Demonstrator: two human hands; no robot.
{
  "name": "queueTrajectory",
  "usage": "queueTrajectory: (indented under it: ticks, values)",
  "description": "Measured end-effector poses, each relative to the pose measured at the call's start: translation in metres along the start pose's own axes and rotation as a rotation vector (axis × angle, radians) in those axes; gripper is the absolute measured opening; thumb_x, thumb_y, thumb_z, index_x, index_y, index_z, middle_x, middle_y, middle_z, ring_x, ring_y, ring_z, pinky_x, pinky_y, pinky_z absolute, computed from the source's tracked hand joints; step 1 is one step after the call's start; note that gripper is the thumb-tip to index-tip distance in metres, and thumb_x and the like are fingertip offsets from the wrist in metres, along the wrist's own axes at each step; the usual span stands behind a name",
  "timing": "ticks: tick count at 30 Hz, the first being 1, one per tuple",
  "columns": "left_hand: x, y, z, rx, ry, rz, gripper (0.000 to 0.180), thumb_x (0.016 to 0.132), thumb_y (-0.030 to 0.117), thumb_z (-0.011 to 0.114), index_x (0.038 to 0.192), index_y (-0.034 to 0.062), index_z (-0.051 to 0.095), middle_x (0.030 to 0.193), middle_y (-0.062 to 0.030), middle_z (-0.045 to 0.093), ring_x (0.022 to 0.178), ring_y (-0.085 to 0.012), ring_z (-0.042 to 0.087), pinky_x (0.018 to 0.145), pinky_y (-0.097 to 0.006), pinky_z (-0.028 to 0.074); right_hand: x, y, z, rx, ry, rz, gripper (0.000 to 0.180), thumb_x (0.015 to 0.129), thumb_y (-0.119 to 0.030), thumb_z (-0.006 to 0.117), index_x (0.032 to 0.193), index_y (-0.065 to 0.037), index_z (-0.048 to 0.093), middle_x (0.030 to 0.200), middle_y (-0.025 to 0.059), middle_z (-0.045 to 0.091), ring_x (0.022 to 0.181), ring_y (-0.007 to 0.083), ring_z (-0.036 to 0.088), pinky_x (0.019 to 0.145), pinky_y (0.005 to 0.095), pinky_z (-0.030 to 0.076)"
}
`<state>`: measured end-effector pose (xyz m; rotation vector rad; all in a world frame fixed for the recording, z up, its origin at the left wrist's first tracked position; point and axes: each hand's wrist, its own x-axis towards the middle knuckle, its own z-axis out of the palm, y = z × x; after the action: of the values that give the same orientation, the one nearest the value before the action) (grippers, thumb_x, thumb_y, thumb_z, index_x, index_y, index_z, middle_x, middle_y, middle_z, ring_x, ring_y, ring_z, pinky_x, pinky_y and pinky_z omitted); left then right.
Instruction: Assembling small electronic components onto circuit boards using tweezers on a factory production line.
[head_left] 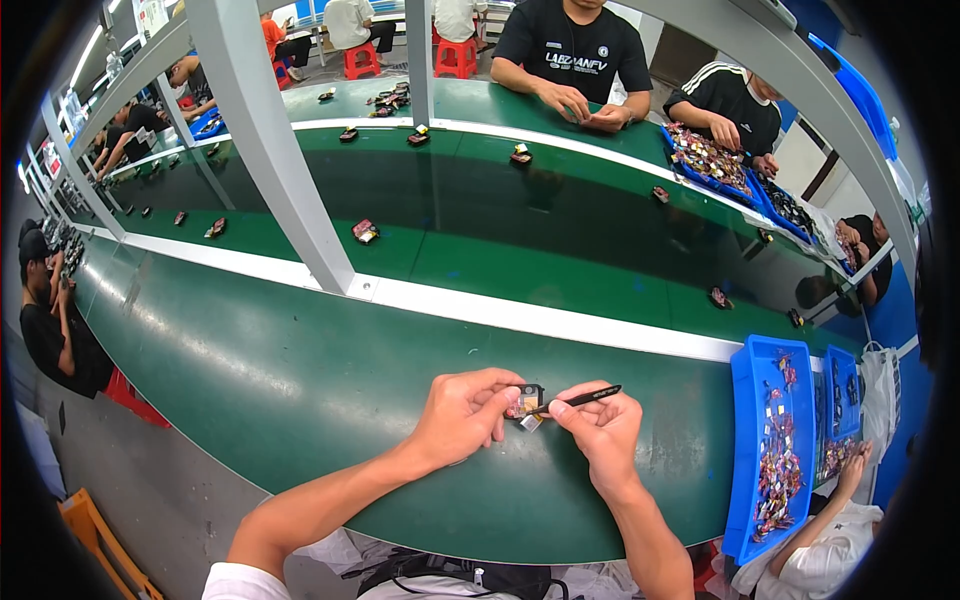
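Over the near green bench, my left hand point(458, 415) is closed around the left side of a small black electronic device housing point(538, 390). Reddish and yellowish parts show inside the housing, and a small silver-white piece point(531, 423) hangs at its lower edge. My right hand point(606, 434) pinches slim black tweezers point(594, 396), with their narrow end pointing left into the housing. The tips are too small to tell whether they grip a part. Both hands are close together, with the housing between them.
Right of my hands stands a blue tray point(742, 430) of small coloured parts, with a smaller blue tray point(848, 385) beyond. A white rail point(540, 318) and grey post point(280, 150) separate my bench from the conveyor belt point(440, 250) carrying scattered devices. Co-workers point(572, 60) sit opposite.
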<state>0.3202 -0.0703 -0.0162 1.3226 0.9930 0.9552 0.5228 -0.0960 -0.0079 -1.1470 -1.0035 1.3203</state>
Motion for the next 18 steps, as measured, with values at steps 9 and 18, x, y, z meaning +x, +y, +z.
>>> queueTrajectory:
  ticks: [9, 18]
  values:
    - [-0.001, 0.004, 0.000, 0.000, -0.023, -0.042, 0.021, 0.100, 0.006, 0.060, 0.115, -0.0083, 0.067, 0.083, -0.0111, 0.070, 0.058, -0.0107, 0.064, 0.047, -0.023, 0.049, 0.001, -0.006, 0.000, 0.008, -0.068, 0.053, 0.013, 0.087, 0.008, 0.073, 0.098, 0.008, 0.067, 0.091, 0.0151, 0.072, 0.084, 0.0188, 0.073, 0.076, 0.0264, 0.059]
    - [0.005, -0.005, -0.008, -0.119, -0.109, -0.105, 0.027, 0.103, 0.013, 0.058, 0.117, -0.0102, 0.064, 0.089, -0.0122, 0.070, 0.060, -0.0135, 0.066, 0.047, -0.024, 0.052, 0.000, 0.008, -0.003, -0.080, -0.069, -0.218, 0.013, 0.085, 0.007, 0.075, 0.096, 0.005, 0.069, 0.080, 0.0061, 0.070, 0.059, 0.0019, 0.055, 0.052, 0.0176, 0.039]
